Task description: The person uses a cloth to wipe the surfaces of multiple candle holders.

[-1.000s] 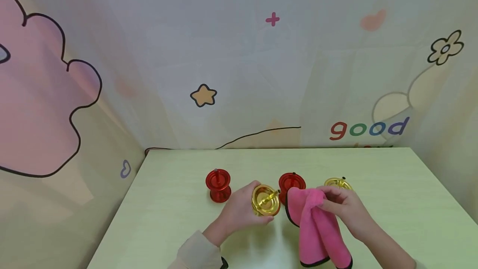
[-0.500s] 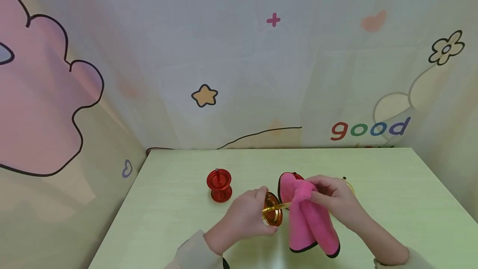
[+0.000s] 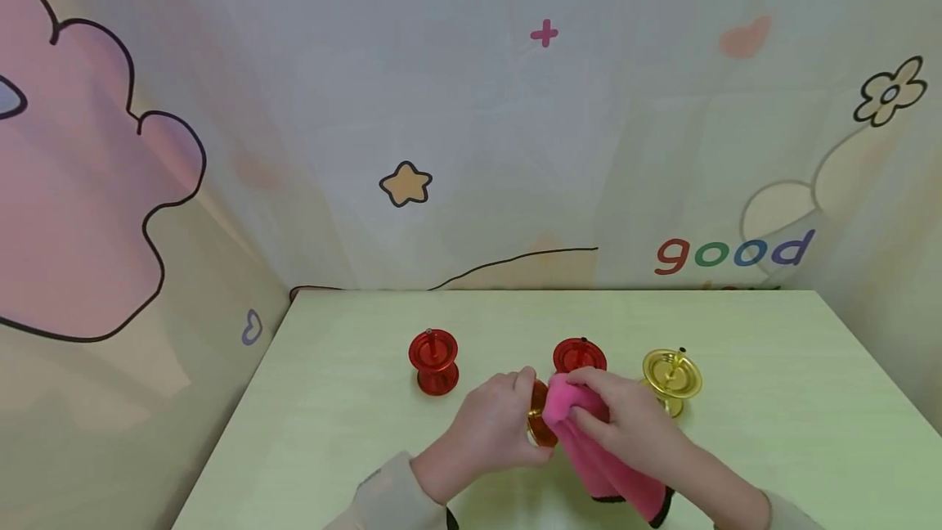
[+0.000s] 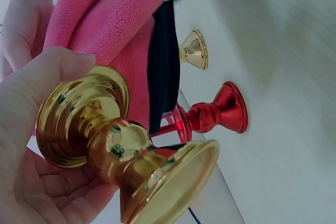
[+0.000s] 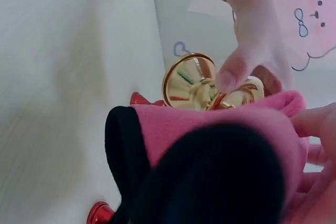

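My left hand (image 3: 496, 424) grips a shiny gold candle holder (image 4: 126, 150) round its upper dish, with the holder tilted so the dish faces right. A pink cloth (image 3: 611, 464) with black edging is bunched in my right hand (image 3: 636, 428). Its gathered top sits at the dish, where the holder's spike is hidden from view. In the left wrist view the wide gold foot points toward the camera. The right wrist view has the cloth in front, with the gold holder and left thumb behind it.
On the pale table (image 3: 331, 448) stand a red candle holder (image 3: 433, 360) at left, another red one (image 3: 579, 355) just behind the hands, and a gold one (image 3: 673, 375) right of them. A patterned curtain (image 3: 486, 145) rises behind the table.
The left hand has turned the gold holder from facing up to facing right. The right hand has brought the cloth left, over the spike and against the dish.
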{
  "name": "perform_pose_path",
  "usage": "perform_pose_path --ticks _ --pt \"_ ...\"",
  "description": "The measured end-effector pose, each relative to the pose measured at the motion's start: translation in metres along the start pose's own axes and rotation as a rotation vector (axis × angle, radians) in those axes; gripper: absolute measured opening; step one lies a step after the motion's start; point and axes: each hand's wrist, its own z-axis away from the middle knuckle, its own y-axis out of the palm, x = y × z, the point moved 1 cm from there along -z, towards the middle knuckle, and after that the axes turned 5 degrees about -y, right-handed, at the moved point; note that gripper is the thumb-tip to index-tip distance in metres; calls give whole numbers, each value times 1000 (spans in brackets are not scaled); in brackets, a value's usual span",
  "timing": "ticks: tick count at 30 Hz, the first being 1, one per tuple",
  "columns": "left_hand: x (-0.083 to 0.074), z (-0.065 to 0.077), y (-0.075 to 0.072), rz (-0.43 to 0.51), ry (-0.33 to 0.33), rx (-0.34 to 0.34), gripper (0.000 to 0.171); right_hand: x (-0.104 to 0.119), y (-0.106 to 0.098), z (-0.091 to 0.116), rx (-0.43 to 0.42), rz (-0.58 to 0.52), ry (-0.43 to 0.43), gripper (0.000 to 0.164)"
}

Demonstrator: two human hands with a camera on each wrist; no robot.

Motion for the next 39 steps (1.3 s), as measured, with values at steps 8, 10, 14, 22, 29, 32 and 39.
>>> perform_pose_path --ticks 8,10,14,22,29,32,39 --pt "-6 2 7 -17 32 54 56 -1 8 -1 45 10 39 22" --pt "-7 2 8 -12 44 60 58 -3 10 0 41 -20 30 22" --pt "-5 5 10 12 71 40 65 -8 11 3 8 -94 -10 25" --pt "7 11 19 357 97 89 73 -11 4 5 -61 -158 -137 31" --pt "12 9 21 560 112 230 73 -11 -2 9 -54 -213 -185 33" --pt "12 8 20 610 100 212 72 -12 -2 9 -86 -249 -217 33" --pt "-2 8 11 168 188 -214 75 -20 -6 5 -61 -356 31 22"
